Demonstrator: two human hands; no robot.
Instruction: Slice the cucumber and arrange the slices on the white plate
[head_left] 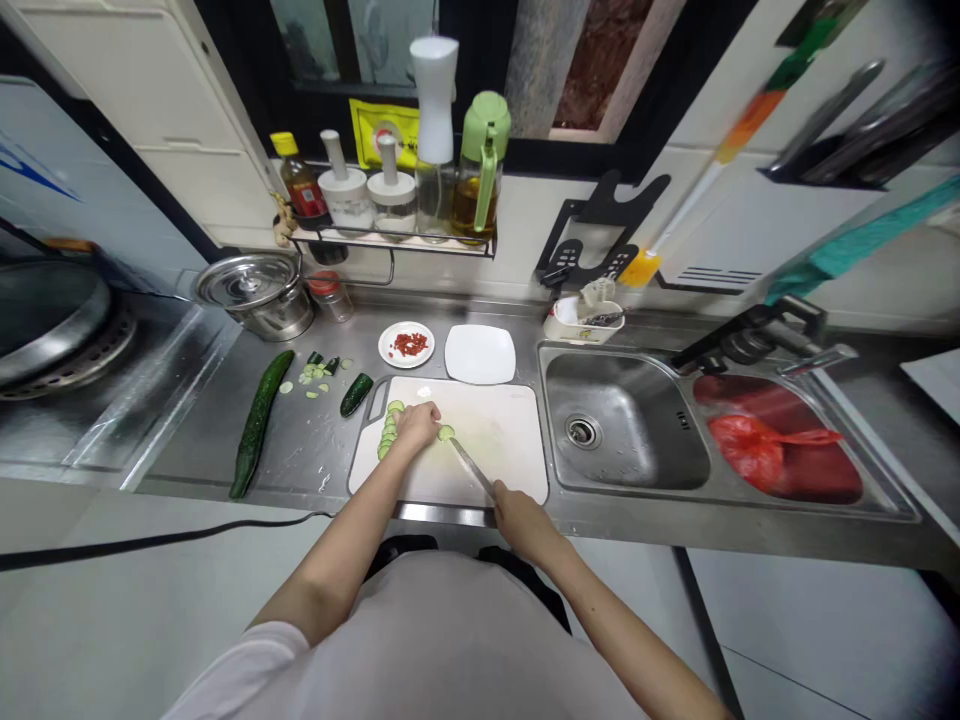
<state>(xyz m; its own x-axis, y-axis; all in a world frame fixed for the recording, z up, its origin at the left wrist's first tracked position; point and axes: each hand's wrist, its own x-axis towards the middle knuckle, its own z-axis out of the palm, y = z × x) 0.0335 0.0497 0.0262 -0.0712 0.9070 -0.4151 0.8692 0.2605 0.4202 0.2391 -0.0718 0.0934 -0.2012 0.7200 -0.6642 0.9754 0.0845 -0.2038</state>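
Observation:
My right hand (521,515) is closed round the handle of a knife (474,467), whose blade points up and left over the white cutting board (502,410). At the blade's tip lies a pale green cucumber slice (446,432). My left hand (418,426) is low over the board with its fingers curled; what they hold, if anything, is hidden. A row of cucumber slices (388,437) lies right beside it, on its left. To the left of the board rest a short cucumber piece (356,394) and a whole cucumber (261,425) on the steel counter.
Behind the board stand a small plate of chopped red bits (406,345) and a white square plate (480,353). Cucumber scraps (319,370) lie left. A lidded pot (259,290) is at the back left. The steel sink (626,420) is right, with a red bag (750,450) in its second basin.

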